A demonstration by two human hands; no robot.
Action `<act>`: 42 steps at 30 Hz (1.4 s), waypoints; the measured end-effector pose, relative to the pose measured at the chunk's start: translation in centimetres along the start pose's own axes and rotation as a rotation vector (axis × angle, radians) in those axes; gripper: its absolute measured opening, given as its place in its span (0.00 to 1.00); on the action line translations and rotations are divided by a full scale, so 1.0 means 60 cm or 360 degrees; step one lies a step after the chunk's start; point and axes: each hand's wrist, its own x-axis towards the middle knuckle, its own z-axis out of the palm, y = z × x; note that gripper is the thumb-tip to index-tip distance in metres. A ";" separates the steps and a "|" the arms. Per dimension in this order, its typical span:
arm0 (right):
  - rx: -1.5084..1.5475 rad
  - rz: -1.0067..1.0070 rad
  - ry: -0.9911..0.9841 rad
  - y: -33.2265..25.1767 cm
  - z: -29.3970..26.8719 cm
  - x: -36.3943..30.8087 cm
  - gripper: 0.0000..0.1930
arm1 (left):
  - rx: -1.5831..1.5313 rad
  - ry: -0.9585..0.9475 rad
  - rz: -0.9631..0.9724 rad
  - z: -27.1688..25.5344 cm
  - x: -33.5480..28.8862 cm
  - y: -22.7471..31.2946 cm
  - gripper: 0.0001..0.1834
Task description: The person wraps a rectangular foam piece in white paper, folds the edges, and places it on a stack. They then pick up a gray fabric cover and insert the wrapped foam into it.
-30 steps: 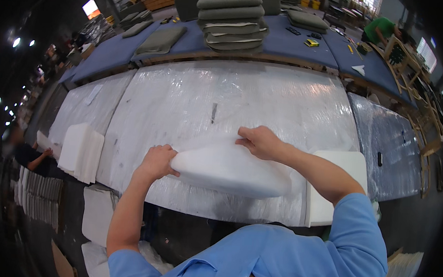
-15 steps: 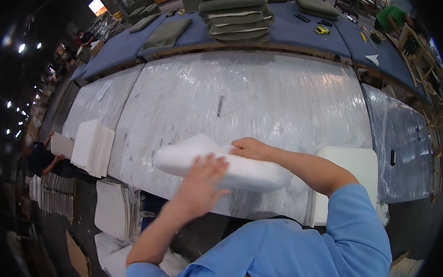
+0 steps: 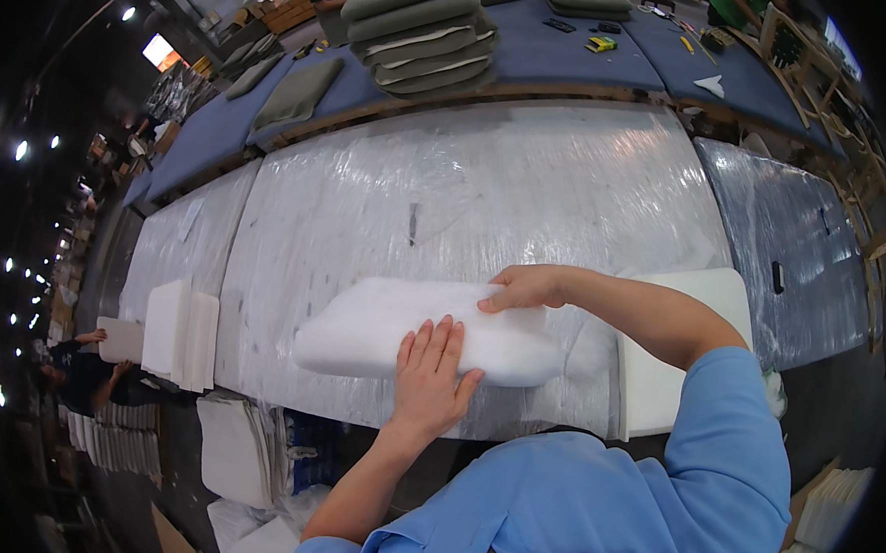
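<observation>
A thick white cushion pad [image 3: 350, 330], with a fluffy wadding-like surface, lies in front of me near the table's front edge. My left hand [image 3: 432, 378] rests flat against its near side, fingers stretched out and the thumb apart. At the pad's far right edge, my right hand [image 3: 528, 286] grips it with the thumb on top; some of its fingers are hidden behind the edge. Beneath it all is a work table [image 3: 527, 196] wrapped in clear plastic film. A flat white foam pad [image 3: 698, 290] lies by my right forearm.
Stacked grey-green cushions [image 3: 421, 35] stand on a blue-topped table [image 3: 544, 67] beyond mine. Upright white pads [image 3: 182, 333] stand at the left, where another person's hand [image 3: 119, 372] touches a pad. More white pads [image 3: 236, 451] are piled below the table's left front edge.
My left hand has gone from a blurred motion to lying still against the pad. The pad's top now faces me more and looks flatter. The whole view has shifted slightly.
</observation>
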 end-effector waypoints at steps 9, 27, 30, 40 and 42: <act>-0.1290 -0.1014 0.0667 -0.023 0.044 -0.006 0.13 | -0.0028 -0.0138 -0.0032 -0.033 -0.026 0.027 0.40; -0.0467 -0.0964 0.0704 0.091 0.100 0.028 0.16 | -0.0635 -0.1294 -0.0635 -0.053 0.144 -0.092 0.37; -0.0472 -0.0977 0.0647 0.080 0.102 0.014 0.14 | -0.0891 -0.1594 -0.0717 -0.039 0.162 -0.101 0.31; 0.0529 -0.0431 0.0477 0.175 0.060 -0.087 0.29 | -0.1474 -0.0749 -0.0628 0.010 0.124 -0.105 0.10; 0.0351 -0.0398 0.0374 0.180 0.104 -0.129 0.30 | -0.1403 -0.0637 -0.0595 0.013 0.126 -0.107 0.10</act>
